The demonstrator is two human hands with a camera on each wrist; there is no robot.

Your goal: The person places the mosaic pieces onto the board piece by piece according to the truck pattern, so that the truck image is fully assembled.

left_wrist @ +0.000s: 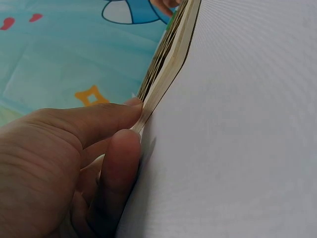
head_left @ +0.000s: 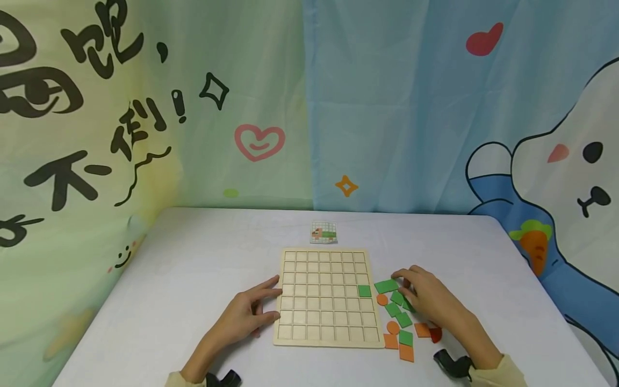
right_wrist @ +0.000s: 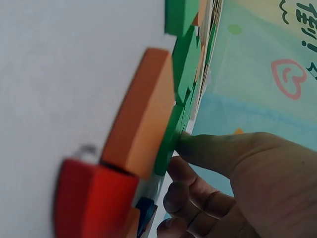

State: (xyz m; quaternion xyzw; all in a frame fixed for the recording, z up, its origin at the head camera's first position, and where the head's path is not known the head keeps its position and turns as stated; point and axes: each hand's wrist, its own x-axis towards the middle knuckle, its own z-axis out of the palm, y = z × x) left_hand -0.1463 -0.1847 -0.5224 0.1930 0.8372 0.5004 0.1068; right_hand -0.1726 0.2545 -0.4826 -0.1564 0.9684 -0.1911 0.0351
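A pale wooden grid board (head_left: 319, 303) lies flat on the table. One green square tile (head_left: 365, 291) sits in a cell near its right side. My left hand (head_left: 251, 312) touches the board's left edge with its thumb and fingertips. In the left wrist view, the thumb and fingertips meet the board's side. My right hand (head_left: 427, 295) is over the loose pieces right of the board, thumb and index fingertip at a green tile (head_left: 386, 286). In the right wrist view, the thumb touches a green tile (right_wrist: 171, 141); whether a tile is pinched is hidden.
Near the right hand lie several green tiles (head_left: 403, 320), orange squares (head_left: 406, 352), orange discs (head_left: 393, 327) and a red piece (head_left: 436, 335). A small picture card (head_left: 323, 233) of an orange and green figure lies behind the board. A printed curtain (head_left: 367, 107) hangs behind the white table (head_left: 217, 258).
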